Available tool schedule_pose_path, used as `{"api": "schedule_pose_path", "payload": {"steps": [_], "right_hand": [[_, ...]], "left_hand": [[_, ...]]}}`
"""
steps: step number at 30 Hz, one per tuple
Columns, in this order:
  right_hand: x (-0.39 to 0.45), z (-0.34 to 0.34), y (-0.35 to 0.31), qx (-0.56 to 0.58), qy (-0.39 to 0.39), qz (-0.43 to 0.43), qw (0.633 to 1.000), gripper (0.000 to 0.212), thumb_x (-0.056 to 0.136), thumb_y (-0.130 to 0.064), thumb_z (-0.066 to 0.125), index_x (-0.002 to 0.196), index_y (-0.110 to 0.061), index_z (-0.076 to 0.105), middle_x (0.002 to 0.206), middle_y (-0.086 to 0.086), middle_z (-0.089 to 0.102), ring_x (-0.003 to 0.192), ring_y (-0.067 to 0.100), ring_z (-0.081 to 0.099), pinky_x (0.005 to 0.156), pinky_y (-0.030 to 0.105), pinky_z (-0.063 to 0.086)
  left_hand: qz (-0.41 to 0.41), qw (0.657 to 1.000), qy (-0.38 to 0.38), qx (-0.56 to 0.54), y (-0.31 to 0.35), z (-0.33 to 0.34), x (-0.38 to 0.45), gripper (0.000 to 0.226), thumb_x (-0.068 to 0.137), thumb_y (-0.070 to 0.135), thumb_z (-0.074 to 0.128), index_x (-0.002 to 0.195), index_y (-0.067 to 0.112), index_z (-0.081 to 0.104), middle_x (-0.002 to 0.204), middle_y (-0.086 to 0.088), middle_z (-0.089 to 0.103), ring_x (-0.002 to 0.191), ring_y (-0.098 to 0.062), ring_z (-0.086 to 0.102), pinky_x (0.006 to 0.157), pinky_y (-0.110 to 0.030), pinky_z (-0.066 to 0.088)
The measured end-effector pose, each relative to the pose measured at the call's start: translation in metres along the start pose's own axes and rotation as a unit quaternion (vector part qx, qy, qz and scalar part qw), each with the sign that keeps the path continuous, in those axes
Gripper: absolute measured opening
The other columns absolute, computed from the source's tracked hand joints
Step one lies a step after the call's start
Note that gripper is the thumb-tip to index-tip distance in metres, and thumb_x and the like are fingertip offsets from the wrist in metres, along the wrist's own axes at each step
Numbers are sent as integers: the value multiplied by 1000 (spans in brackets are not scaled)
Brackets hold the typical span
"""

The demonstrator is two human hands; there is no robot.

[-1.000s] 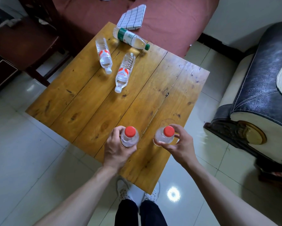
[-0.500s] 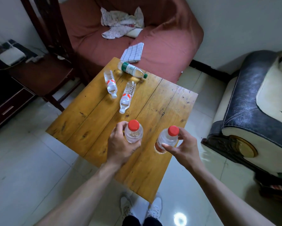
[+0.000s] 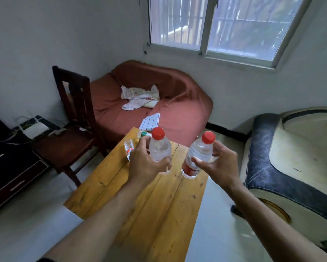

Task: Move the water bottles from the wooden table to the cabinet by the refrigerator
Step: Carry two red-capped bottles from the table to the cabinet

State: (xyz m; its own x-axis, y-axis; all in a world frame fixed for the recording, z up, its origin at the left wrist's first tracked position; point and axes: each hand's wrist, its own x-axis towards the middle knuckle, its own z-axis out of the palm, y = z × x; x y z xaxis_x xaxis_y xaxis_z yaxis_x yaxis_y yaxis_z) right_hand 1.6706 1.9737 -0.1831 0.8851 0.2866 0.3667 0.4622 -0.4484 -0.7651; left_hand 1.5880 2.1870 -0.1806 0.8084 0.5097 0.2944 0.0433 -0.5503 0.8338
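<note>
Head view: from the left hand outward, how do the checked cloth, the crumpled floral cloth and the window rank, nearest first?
From the left hand:
1. Checked cloth, folded on the sofa's front edge.
2. Crumpled floral cloth, farther back on the seat.
3. Window, high on the far wall.

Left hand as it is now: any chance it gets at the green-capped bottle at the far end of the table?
Probably not. The left hand already grips a red-capped bottle, so it has no free fingers. The green-capped bottle lies beyond it on the wooden table, mostly hidden behind that hand and bottle.

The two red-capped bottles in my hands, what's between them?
Nothing: in the head view, only wooden table shows between the left bottle and right bottle.
</note>
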Motion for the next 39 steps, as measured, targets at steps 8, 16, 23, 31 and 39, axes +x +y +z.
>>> {"api": "schedule_pose_path", "payload": {"steps": [8, 16, 23, 31, 39], "right_hand": [[33, -49, -44, 32, 83, -21, 996, 54, 66, -32, 89, 113, -14, 70, 103, -5, 74, 86, 0, 67, 70, 6, 50], [41, -77, -51, 48, 73, -40, 995, 51, 69, -29, 87, 114, -15, 68, 102, -7, 69, 86, -3, 66, 71, 4, 51], [40, -90, -42, 38, 74, -31, 996, 56, 66, -25, 89, 116, -11, 69, 101, -6, 70, 86, -3, 66, 73, 6, 52], [22, -112, -50, 10, 120, 10, 993, 51, 65, -33, 89, 109, -18, 68, 100, -4, 73, 84, 0, 69, 72, 15, 57], [-25, -129, -65, -52, 219, 104, 969, 52, 60, -30, 92, 105, -18, 70, 97, -5, 75, 84, 7, 71, 76, 33, 60]], "left_hand": [[72, 996, 37, -26, 61, -26, 26, 63, 56, 38, 85, 111, 22, 60, 92, 18, 69, 83, 2, 66, 70, -18, 52], [67, 997, 24, 2, 77, -24, 28, 59, 55, 38, 88, 107, 24, 62, 93, 14, 71, 85, 0, 67, 75, -31, 58], [46, 999, 4, -2, 83, -6, 32, 64, 50, 44, 85, 106, 23, 62, 91, 14, 71, 85, 2, 67, 74, -29, 58], [54, 996, -49, -43, 93, 9, 47, 61, 53, 29, 92, 104, 23, 60, 88, 14, 70, 81, 0, 67, 73, -34, 59], [108, 971, -174, -125, 91, 35, 57, 71, 51, 32, 94, 113, 29, 58, 97, 13, 68, 87, 1, 67, 80, -37, 61]]}}
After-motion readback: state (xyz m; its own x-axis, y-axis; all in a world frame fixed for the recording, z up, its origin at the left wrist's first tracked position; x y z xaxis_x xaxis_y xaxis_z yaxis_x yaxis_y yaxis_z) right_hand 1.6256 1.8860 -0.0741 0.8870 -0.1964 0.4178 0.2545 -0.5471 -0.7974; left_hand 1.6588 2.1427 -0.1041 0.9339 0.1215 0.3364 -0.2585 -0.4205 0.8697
